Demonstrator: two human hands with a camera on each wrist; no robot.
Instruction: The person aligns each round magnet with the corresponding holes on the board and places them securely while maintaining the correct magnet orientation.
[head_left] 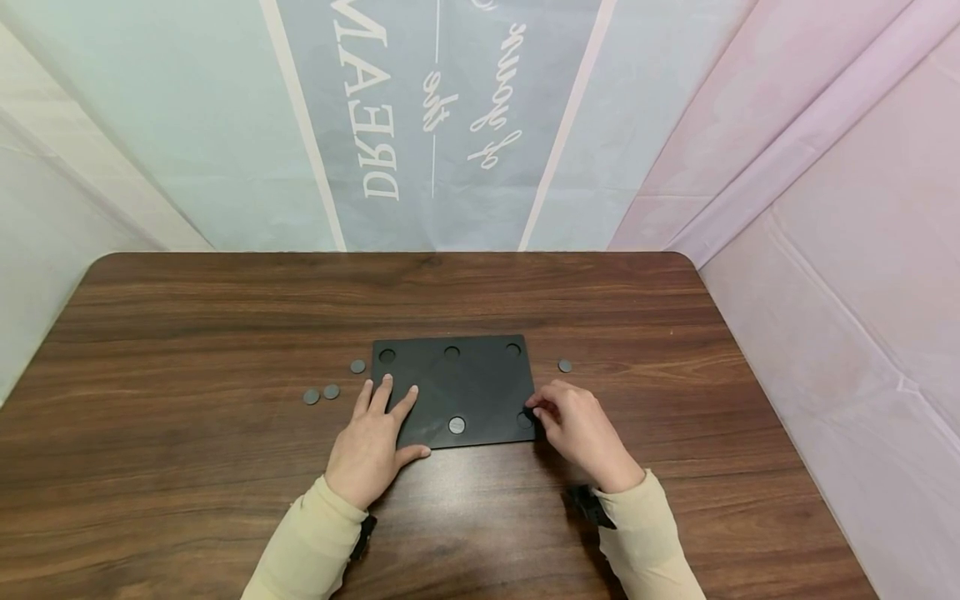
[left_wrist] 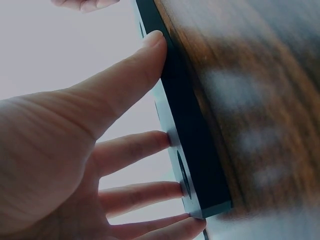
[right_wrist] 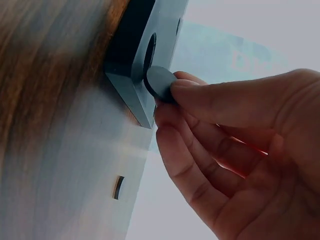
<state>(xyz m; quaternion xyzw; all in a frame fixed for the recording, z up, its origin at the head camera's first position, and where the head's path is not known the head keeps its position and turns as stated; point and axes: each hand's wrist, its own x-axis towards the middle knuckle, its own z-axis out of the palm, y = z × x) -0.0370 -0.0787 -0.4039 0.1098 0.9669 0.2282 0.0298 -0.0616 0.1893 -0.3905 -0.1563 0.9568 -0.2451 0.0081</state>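
A flat black board [head_left: 487, 383] with round recesses lies on the table. One grey disc [head_left: 457, 425] sits in the front middle recess; the three back recesses show dark. My left hand [head_left: 369, 450] rests with spread fingers on the board's left part, its thumb [left_wrist: 145, 55] along the front edge, covering the front left corner. Between thumb and fingers, my right hand [head_left: 581, 429] pinches a dark round disc [right_wrist: 161, 84]. That disc is tilted, its edge right at the front right recess [right_wrist: 150, 52].
Left of the board lie three loose grey discs: one [head_left: 357, 366] near its edge, and a pair [head_left: 332, 391] farther out. Another disc [head_left: 565, 366] lies right of the board, beyond my right hand. A printed cloth backdrop [head_left: 465, 208] rises behind the wooden table [head_left: 225, 317].
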